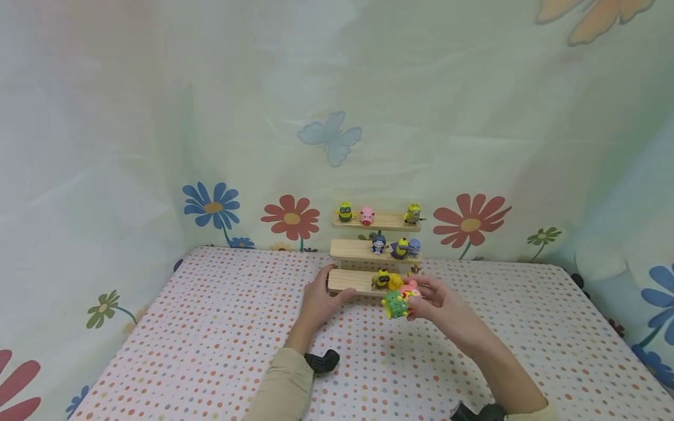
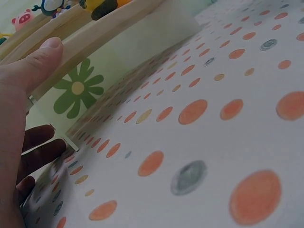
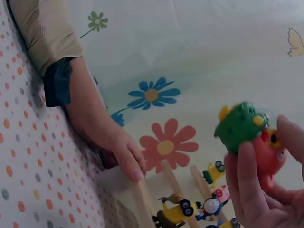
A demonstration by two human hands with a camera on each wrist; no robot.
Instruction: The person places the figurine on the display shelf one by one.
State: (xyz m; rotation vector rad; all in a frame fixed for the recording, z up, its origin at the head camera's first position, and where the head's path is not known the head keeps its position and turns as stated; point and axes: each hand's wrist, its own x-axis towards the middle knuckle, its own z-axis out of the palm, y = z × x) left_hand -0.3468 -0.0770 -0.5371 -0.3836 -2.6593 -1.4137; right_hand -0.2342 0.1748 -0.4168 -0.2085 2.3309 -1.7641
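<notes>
My left hand (image 1: 318,301) grips the left end of the lowest board of a three-tier wooden display shelf (image 1: 350,282). In the left wrist view the thumb lies on the board's front edge, with the other fingers low beside a clear support. My right hand (image 1: 447,310) pinches a pink and green toy figure (image 1: 396,304) with yellow knobs, tilted in front of the lowest tier's right part. The right wrist view shows its green part (image 3: 241,128) and coral part (image 3: 270,161) between thumb and fingers. A minion figure (image 1: 381,279) and a yellow figure (image 1: 395,282) stand on that tier.
The middle board carries a dark-hatted figure (image 1: 378,243), a caped minion (image 1: 400,248) and a bluish figure (image 1: 414,248). On the top board are a pink pig (image 1: 367,216) and two minions. A dotted cloth (image 1: 221,339) covers the table; a floral backdrop (image 1: 253,146) rises behind.
</notes>
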